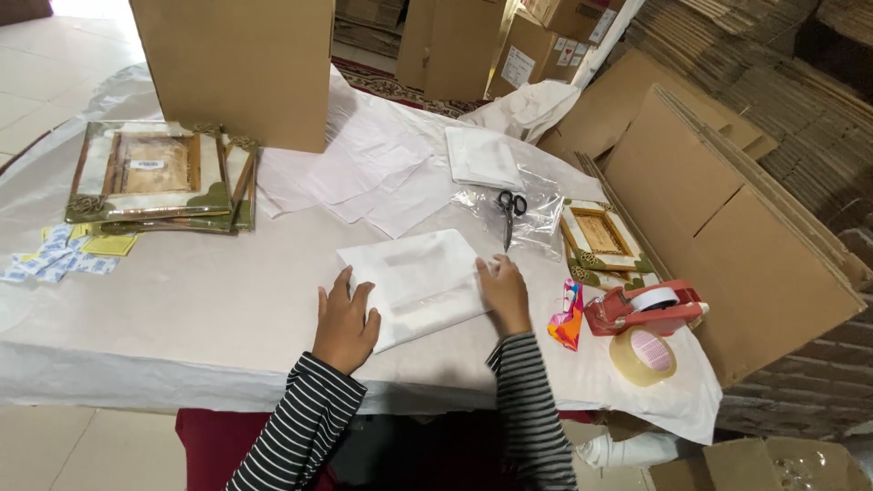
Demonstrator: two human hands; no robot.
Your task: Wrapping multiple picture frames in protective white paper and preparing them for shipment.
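White paper-wrapped flat parcel is folded shut, untaped; my left hand and right hand press flat, fingers spread, the red tape dispenser just right of it.

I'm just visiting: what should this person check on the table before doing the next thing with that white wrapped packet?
1. Both hands on the packet: ok. The left hand lies flat on the near left corner of the white wrapped packet; the right hand presses its right edge.
2. Packet lying flat on the table: ok.
3. Wrapping sealed all round: cannot tell; the underside is hidden.
4. Tape close by: ok. The red tape dispenser and a loose tape roll lie to the right of the right hand.
5. Scissors clear of the hands: ok, beyond the packet on clear plastic.
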